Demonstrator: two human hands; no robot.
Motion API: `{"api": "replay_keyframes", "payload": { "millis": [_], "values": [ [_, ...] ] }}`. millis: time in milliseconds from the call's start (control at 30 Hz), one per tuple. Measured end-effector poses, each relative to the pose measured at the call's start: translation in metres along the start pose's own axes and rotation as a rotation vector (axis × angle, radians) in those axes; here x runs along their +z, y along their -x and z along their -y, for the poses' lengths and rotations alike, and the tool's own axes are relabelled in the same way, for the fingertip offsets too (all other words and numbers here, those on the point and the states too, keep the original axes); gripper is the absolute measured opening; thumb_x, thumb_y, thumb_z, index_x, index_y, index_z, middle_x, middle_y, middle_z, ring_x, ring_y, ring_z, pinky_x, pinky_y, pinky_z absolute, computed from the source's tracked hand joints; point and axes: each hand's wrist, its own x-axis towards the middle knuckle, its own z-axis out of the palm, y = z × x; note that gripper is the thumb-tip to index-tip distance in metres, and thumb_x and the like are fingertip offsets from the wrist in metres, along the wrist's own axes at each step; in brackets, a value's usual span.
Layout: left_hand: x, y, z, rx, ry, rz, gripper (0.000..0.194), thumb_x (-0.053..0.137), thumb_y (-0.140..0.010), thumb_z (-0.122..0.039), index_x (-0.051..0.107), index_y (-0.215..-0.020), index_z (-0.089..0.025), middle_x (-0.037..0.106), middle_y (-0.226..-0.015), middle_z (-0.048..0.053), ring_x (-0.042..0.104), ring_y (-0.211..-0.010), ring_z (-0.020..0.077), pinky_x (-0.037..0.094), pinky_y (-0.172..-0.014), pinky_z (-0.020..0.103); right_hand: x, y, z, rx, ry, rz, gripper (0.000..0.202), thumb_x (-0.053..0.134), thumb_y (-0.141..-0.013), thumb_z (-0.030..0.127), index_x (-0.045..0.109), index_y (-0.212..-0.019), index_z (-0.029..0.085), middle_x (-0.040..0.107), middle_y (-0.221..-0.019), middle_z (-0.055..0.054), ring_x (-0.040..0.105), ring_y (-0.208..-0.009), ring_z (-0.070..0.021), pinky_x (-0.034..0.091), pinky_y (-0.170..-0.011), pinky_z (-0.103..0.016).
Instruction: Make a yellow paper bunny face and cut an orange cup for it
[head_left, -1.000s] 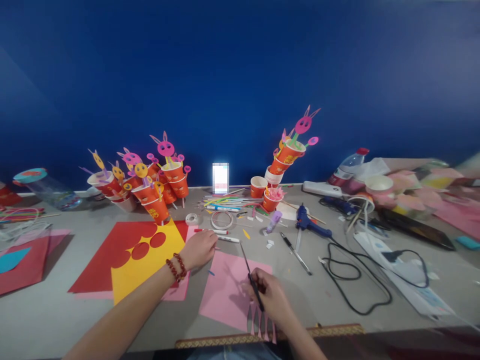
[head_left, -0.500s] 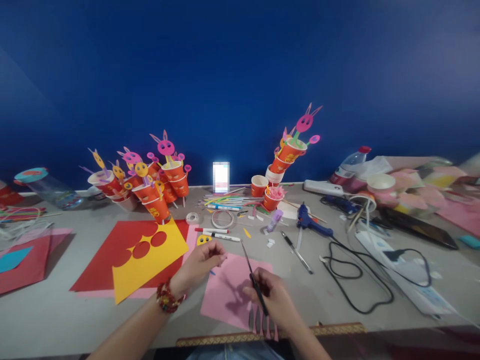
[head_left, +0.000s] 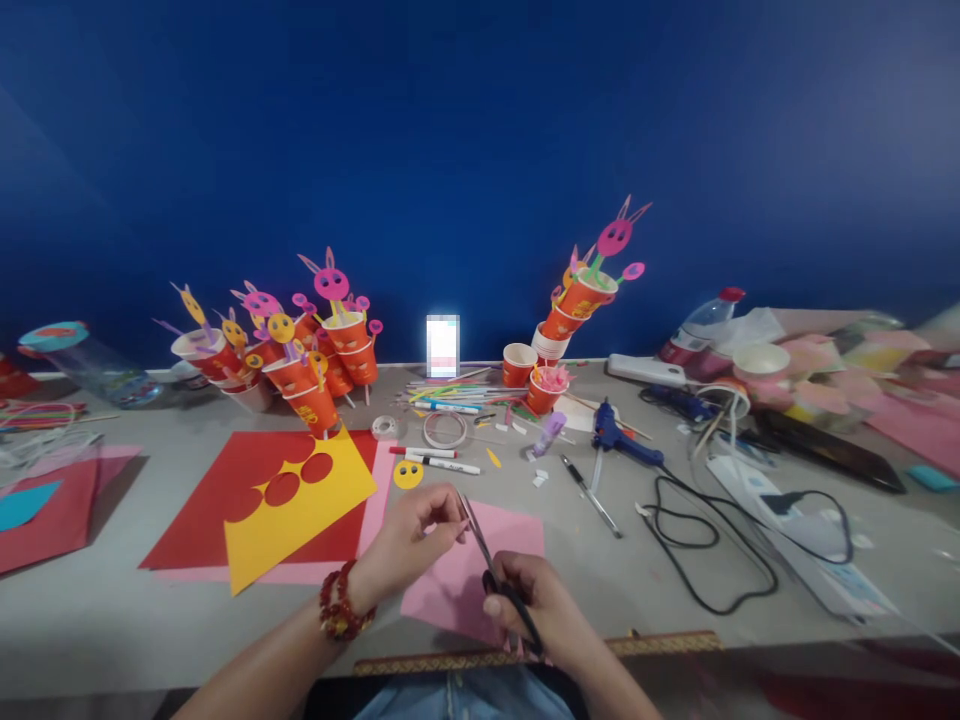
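Note:
My right hand (head_left: pixel 536 600) grips a pair of black-handled scissors (head_left: pixel 480 537), their blades pointing up and to the left. My left hand (head_left: pixel 416 535), with a beaded bracelet on its wrist, is closed in a pinch. A small bit of pink paper (head_left: pixel 463 529) shows at its fingertips, right by the scissor blades. Whether the blades touch it I cannot tell. Beneath both hands lies a pink paper sheet (head_left: pixel 442 597), its near right edge cut into narrow strips and partly covered by my right hand. A yellow smiley disc (head_left: pixel 408 474) sits just beyond my left hand.
Yellow paper with round cutouts (head_left: pixel 300 520) overlies red paper (head_left: pixel 195 520) on the left. Decorated red cups (head_left: pixel 311 405) stand behind it. Markers (head_left: pixel 442 467), a pen (head_left: pixel 592 497), a blue glue gun (head_left: pixel 626 445), a black cable (head_left: pixel 705 545) and a power strip (head_left: pixel 802 540) lie around.
The scissors have come up and left to my left hand's fingertips, and their blades now look parted. My left hand has shifted slightly right, uncovering the whole smiley disc.

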Motion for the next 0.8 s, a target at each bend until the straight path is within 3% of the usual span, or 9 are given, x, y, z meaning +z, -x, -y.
{"api": "replay_keyframes", "payload": {
  "millis": [433,800],
  "values": [
    [0.0055,0.0023,-0.0045,-0.037,0.123,0.011,0.015,0.056,-0.079,-0.018,0.045,-0.068,-0.02,0.057,-0.075,0.002,0.06,-0.07,0.0161,0.048,-0.068,0.029,0.0024,-0.0022,-0.0054,-0.03,-0.051,0.013,0.061,0.078,-0.06,0.07,0.041,-0.063,0.022,0.045,-0.042,0.009,0.046,-0.034,-0.0074,0.031,-0.035,-0.017],
    [0.0046,0.0015,-0.0053,-0.041,0.09,0.013,0.016,0.057,-0.079,-0.02,0.046,-0.068,-0.019,0.058,-0.076,0.002,0.062,-0.07,0.0167,0.049,-0.067,0.029,0.0025,0.0006,0.001,-0.007,-0.014,0.001,0.059,0.076,-0.061,0.07,0.041,-0.064,0.022,0.049,-0.042,0.008,0.039,-0.031,-0.0057,0.027,-0.034,-0.018]
  ]
}}
